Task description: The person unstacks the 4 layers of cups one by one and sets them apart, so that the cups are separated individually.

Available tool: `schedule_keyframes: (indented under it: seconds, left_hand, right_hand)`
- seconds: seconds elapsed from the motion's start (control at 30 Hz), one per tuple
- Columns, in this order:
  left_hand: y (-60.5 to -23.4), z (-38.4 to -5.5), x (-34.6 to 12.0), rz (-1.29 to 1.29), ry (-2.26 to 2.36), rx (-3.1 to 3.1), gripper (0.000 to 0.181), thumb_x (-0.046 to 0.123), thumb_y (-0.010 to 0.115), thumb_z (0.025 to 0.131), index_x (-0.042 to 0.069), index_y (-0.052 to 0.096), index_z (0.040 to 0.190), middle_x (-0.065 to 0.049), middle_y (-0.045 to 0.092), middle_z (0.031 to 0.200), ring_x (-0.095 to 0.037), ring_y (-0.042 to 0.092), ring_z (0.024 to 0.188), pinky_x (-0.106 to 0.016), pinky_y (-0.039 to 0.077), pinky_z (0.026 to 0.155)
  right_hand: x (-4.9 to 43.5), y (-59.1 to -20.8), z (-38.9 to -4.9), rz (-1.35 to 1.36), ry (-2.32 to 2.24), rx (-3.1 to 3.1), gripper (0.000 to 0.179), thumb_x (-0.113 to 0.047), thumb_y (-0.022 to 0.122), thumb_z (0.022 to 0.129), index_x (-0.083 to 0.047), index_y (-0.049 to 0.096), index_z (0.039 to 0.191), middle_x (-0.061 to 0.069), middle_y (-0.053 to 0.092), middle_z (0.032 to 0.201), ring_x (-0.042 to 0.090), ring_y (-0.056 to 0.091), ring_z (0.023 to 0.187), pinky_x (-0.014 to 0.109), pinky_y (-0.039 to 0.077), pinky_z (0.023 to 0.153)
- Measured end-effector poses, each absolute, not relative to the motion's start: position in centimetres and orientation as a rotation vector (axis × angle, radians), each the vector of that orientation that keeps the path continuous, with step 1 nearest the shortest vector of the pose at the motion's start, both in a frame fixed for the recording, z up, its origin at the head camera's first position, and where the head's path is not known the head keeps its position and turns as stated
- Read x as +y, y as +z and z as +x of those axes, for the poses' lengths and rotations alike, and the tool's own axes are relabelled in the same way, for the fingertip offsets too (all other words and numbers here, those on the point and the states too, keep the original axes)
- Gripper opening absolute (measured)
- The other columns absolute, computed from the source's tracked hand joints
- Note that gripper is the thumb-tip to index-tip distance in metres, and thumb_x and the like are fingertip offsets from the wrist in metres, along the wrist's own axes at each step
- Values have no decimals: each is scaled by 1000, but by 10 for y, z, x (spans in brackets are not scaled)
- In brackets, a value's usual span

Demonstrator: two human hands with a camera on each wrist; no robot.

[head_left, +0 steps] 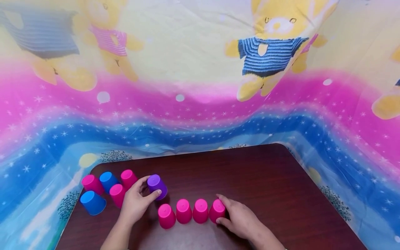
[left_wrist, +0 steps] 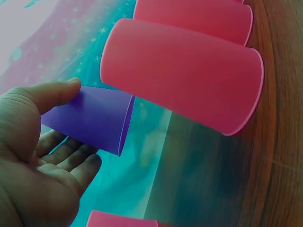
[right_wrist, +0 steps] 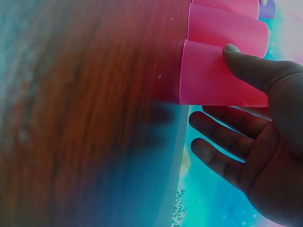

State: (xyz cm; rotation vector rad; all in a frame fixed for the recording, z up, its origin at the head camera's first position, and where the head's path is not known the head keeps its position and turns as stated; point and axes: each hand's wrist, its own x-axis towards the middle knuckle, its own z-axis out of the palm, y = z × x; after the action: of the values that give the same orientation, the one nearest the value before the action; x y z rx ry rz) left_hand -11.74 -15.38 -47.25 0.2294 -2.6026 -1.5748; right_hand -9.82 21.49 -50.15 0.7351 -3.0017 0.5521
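A purple cup [head_left: 157, 187], upside down, is held between the thumb and fingers of my left hand [head_left: 136, 199]. In the left wrist view the purple cup [left_wrist: 97, 118] appears raised off the table. Several pink cups stand upside down in a row near the front, from the leftmost pink cup [head_left: 166, 216] to the rightmost pink cup [head_left: 217, 211]. My right hand [head_left: 242, 217] grips that rightmost cup, thumb on the near side and fingers behind. The right wrist view shows the thumb against this pink cup [right_wrist: 213, 75], its rim on the table.
Left of my left hand stand more upturned cups: a near blue cup [head_left: 93, 203], a far blue cup [head_left: 108, 181], and pink cups [head_left: 92, 184]. The dark wooden table [head_left: 250, 173] extends to the right. A bear-printed cloth [head_left: 187, 114] hangs behind the table.
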Motion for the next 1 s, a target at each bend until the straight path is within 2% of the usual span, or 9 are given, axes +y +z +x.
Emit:
schedule_keyframes:
  seconds: [0.37, 0.67, 1.0]
  left_hand:
    - [-475, -114, -166, 305, -1599, -2593, 80, 44, 81, 76, 15, 44, 141, -16, 53, 137, -39, 49, 127, -48, 48, 96]
    - [-481, -112, -177, 363, -1593, -2618, 87, 52, 79, 74, 16, 42, 143, -16, 50, 140, -40, 47, 128, -48, 46, 97]
    - [-489, -110, -185, 350, -1584, -2593, 82, 45, 80, 76, 14, 43, 142, -17, 49, 140, -41, 45, 130, -47, 44, 99]
  right_hand:
    - [214, -501, -98, 737, 552, -3005, 78, -47, 72, 83, -19, 39, 147, 2, 59, 131, 19, 60, 116, 41, 51, 93]
    - [215, -501, -98, 735, 547, -3007, 77, -47, 72, 83, -21, 38, 147, 3, 59, 132, 19, 60, 116, 41, 50, 93]
    - [214, -501, -97, 729, 552, -3003, 77, -47, 72, 83, -22, 38, 147, 2, 60, 131, 18, 60, 116, 40, 50, 93]
